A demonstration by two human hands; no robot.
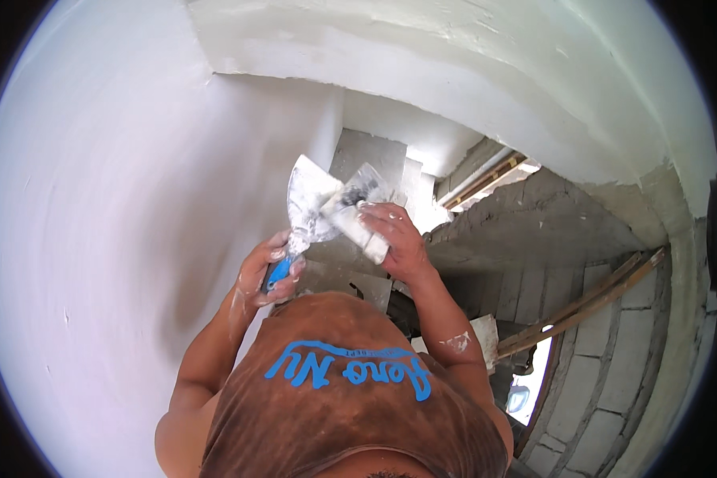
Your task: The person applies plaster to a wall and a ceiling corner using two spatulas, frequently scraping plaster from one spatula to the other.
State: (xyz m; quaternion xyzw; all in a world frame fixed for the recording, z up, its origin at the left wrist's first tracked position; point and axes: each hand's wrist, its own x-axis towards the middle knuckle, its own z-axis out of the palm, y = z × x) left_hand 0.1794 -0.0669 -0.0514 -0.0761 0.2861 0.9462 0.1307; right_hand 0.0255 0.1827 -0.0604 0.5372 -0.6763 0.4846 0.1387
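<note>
My left hand (261,267) is closed round the blue handle of a putty knife (309,191), whose wide blade points up and is coated with white plaster. My right hand (400,239) grips a flat rectangular trowel (357,223), tilted and smeared with white plaster, a dark patch showing near its far end. The trowel's edge overlaps the putty knife's blade in front of my chest; whether they press together I cannot tell. Its handle is hidden by my fingers. White plaster specks both hands and my right forearm.
A smooth white wall (119,199) rises close on my left. Overhead and ahead runs a white plastered beam (422,56). Bare block wall (589,382) stands at right, with wooden planks (585,307) leaning across it. Grey rough concrete (526,223) slopes beyond my right hand.
</note>
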